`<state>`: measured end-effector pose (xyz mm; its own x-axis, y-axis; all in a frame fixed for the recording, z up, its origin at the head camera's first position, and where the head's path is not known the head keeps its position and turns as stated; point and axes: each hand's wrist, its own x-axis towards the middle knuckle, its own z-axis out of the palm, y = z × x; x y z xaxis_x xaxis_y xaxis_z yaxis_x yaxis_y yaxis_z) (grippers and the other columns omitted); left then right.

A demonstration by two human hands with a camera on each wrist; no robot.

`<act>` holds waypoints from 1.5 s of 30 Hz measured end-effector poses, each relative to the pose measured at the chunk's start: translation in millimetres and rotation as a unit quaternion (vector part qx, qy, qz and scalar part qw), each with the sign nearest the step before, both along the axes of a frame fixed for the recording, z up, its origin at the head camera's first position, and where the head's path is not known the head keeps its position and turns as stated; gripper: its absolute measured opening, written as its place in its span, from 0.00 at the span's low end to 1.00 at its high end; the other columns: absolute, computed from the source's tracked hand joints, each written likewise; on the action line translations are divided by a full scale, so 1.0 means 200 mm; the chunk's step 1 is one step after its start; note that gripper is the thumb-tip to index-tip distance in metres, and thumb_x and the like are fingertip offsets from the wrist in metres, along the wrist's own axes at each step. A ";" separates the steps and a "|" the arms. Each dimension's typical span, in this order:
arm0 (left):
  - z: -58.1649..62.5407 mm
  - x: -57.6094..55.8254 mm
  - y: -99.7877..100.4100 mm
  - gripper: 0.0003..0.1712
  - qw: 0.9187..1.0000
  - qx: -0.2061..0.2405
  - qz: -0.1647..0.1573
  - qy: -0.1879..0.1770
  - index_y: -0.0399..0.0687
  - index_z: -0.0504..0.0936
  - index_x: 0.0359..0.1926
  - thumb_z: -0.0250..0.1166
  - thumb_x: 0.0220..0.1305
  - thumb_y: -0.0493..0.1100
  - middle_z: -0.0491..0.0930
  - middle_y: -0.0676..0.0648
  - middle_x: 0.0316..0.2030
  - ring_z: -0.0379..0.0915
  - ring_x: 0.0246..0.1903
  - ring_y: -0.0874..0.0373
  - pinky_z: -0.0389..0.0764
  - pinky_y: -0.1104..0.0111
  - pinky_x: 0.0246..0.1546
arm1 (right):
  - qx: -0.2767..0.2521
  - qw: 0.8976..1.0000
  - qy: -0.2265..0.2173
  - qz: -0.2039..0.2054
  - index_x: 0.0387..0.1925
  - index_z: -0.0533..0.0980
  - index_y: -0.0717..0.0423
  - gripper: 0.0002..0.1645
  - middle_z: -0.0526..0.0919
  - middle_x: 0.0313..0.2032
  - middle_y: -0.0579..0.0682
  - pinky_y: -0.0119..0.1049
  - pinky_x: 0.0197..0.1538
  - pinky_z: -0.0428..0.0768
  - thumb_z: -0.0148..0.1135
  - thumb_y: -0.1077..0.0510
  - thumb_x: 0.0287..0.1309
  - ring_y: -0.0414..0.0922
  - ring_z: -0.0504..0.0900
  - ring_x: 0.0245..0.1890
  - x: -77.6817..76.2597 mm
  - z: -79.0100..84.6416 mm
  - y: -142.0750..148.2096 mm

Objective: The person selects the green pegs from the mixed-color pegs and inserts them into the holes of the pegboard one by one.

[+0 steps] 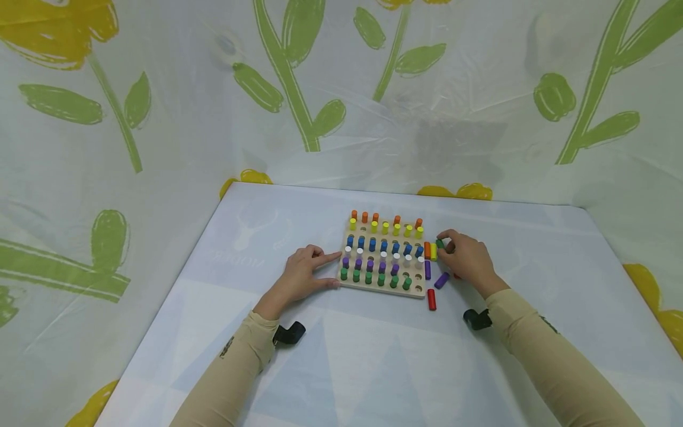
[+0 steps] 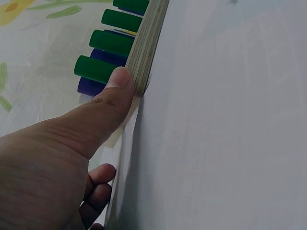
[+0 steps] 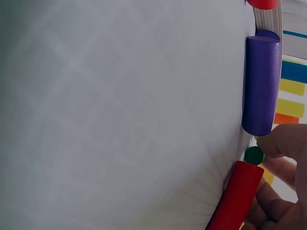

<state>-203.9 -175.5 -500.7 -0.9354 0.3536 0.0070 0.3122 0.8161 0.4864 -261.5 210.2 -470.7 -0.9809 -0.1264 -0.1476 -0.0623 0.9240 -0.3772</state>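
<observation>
A pale wooden pegboard [image 1: 384, 289] carries rows of orange, yellow, blue, white, purple and green pegs; bare holes show among them. My left hand [image 1: 304, 273] touches the board's left side with a straight index finger, its thumb at the near left corner. In the left wrist view that thumb [image 2: 108, 98] lies against the board's edge beside a green peg [image 2: 96, 69]. To the right of the board, my right hand [image 1: 469, 258] pinches a loose green peg [image 1: 440, 244] between thumb and fingers. Only the end of this green peg [image 3: 254, 155] shows in the right wrist view.
Loose pegs lie along the board's right side: orange [image 1: 427, 250], yellow [image 1: 433, 252], purple [image 1: 427, 270], another purple [image 1: 441, 280] and red [image 1: 431, 299]. Another red peg [image 3: 237, 196] lies close under my right hand. A flower-patterned sheet [image 1: 373, 124] hangs behind the table [image 1: 363, 356].
</observation>
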 end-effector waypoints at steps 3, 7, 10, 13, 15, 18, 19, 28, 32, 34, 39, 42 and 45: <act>0.00 0.00 0.00 0.41 1.000 0.000 0.000 -0.001 0.65 0.73 0.72 0.74 0.57 0.62 0.68 0.48 0.48 0.60 0.45 0.52 0.64 0.56 0.51 | -0.007 1.000 -0.004 -0.007 0.62 0.71 0.57 0.25 0.82 0.41 0.58 0.44 0.39 0.78 0.61 0.53 0.69 0.49 0.77 0.28 0.01 0.00 0.00; 0.01 0.00 0.00 0.42 1.000 0.000 0.002 -0.007 0.65 0.73 0.72 0.74 0.57 0.63 0.68 0.48 0.49 0.60 0.46 0.51 0.63 0.55 0.53 | -0.025 1.000 -0.003 -0.014 0.62 0.70 0.56 0.24 0.81 0.40 0.58 0.37 0.30 0.77 0.61 0.53 0.68 0.47 0.76 0.24 0.02 0.01 0.00; 0.02 0.00 0.00 0.42 1.000 -0.002 0.002 -0.010 0.65 0.73 0.72 0.73 0.57 0.63 0.68 0.48 0.49 0.60 0.46 0.51 0.63 0.54 0.54 | -0.037 0.999 0.003 -0.017 0.61 0.69 0.56 0.24 0.81 0.40 0.58 0.36 0.27 0.77 0.61 0.53 0.68 0.46 0.76 0.22 0.03 0.01 0.01; 0.02 0.00 0.00 0.42 1.000 -0.003 0.003 -0.008 0.65 0.73 0.72 0.73 0.57 0.63 0.67 0.48 0.48 0.60 0.46 0.52 0.63 0.55 0.52 | -0.044 0.999 0.011 -0.019 0.61 0.68 0.56 0.24 0.81 0.41 0.59 0.35 0.26 0.77 0.61 0.53 0.68 0.46 0.76 0.22 0.04 0.01 0.01; 0.02 0.00 0.00 0.42 1.000 -0.002 0.004 -0.006 0.65 0.73 0.72 0.74 0.57 0.63 0.67 0.48 0.48 0.59 0.46 0.52 0.62 0.56 0.52 | -0.048 0.999 0.016 -0.020 0.60 0.68 0.56 0.24 0.81 0.43 0.60 0.35 0.27 0.78 0.62 0.53 0.68 0.46 0.77 0.22 0.04 0.02 0.01; 0.02 0.00 0.00 0.42 1.000 -0.001 0.004 -0.005 0.65 0.73 0.72 0.74 0.57 0.63 0.67 0.48 0.48 0.60 0.46 0.51 0.62 0.56 0.52 | -0.054 0.998 0.020 -0.023 0.59 0.67 0.56 0.23 0.81 0.45 0.61 0.35 0.27 0.79 0.62 0.54 0.68 0.46 0.77 0.23 0.05 0.02 0.01; 0.02 0.00 0.00 0.42 1.000 -0.002 0.004 -0.005 0.65 0.73 0.72 0.74 0.57 0.63 0.67 0.48 0.48 0.60 0.46 0.51 0.62 0.56 0.52 | -0.057 0.998 0.021 -0.024 0.59 0.67 0.56 0.23 0.81 0.46 0.61 0.35 0.27 0.79 0.62 0.54 0.68 0.46 0.78 0.23 0.05 0.02 0.01; 0.02 0.00 0.00 0.42 1.000 -0.004 0.002 -0.004 0.64 0.73 0.72 0.73 0.57 0.63 0.67 0.48 0.47 0.59 0.45 0.51 0.62 0.56 0.51 | -0.066 0.996 0.047 -0.037 0.54 0.68 0.56 0.19 0.82 0.49 0.62 0.36 0.30 0.81 0.63 0.56 0.68 0.51 0.81 0.34 0.08 0.02 0.01; 0.02 0.00 0.00 0.42 1.000 -0.003 0.002 -0.001 0.64 0.73 0.72 0.74 0.57 0.63 0.67 0.48 0.47 0.60 0.45 0.51 0.62 0.56 0.51 | -0.067 0.995 0.053 -0.043 0.54 0.68 0.56 0.19 0.83 0.50 0.62 0.38 0.33 0.82 0.64 0.55 0.68 0.53 0.81 0.38 0.09 0.01 0.02; 0.02 0.00 0.00 0.42 1.000 -0.003 0.003 -0.001 0.64 0.73 0.72 0.74 0.57 0.63 0.68 0.48 0.47 0.60 0.45 0.52 0.62 0.56 0.51 | -0.067 0.995 0.056 -0.044 0.53 0.68 0.56 0.19 0.83 0.50 0.62 0.37 0.33 0.81 0.64 0.56 0.68 0.53 0.81 0.38 0.09 0.01 0.02; 0.02 0.00 0.00 0.42 1.000 -0.001 0.001 -0.001 0.64 0.73 0.71 0.74 0.57 0.63 0.67 0.48 0.47 0.59 0.45 0.52 0.62 0.57 0.50 | -0.064 0.995 0.069 -0.043 0.53 0.69 0.56 0.18 0.83 0.50 0.62 0.36 0.31 0.80 0.65 0.56 0.67 0.52 0.80 0.36 0.10 0.01 0.02; 0.02 0.00 0.00 0.42 1.000 -0.001 0.001 -0.001 0.64 0.73 0.71 0.74 0.57 0.63 0.67 0.48 0.47 0.59 0.45 0.52 0.62 0.57 0.50 | -0.065 0.994 0.076 -0.041 0.52 0.69 0.57 0.18 0.83 0.49 0.62 0.36 0.31 0.79 0.65 0.56 0.67 0.52 0.79 0.36 0.11 0.01 0.02; 0.02 0.00 0.00 0.42 1.000 0.000 0.000 0.000 0.64 0.74 0.71 0.74 0.57 0.63 0.67 0.48 0.47 0.60 0.45 0.52 0.62 0.57 0.50 | -0.067 0.993 0.083 -0.041 0.51 0.70 0.56 0.17 0.82 0.49 0.61 0.36 0.31 0.79 0.65 0.56 0.68 0.52 0.78 0.35 0.11 0.01 0.02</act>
<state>-203.1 -175.4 -497.5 -0.9353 0.3537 0.0069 0.3123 0.8165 0.4855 -239.0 214.8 -469.6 -0.9982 -0.0525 0.0289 -0.0600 0.8706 -0.4883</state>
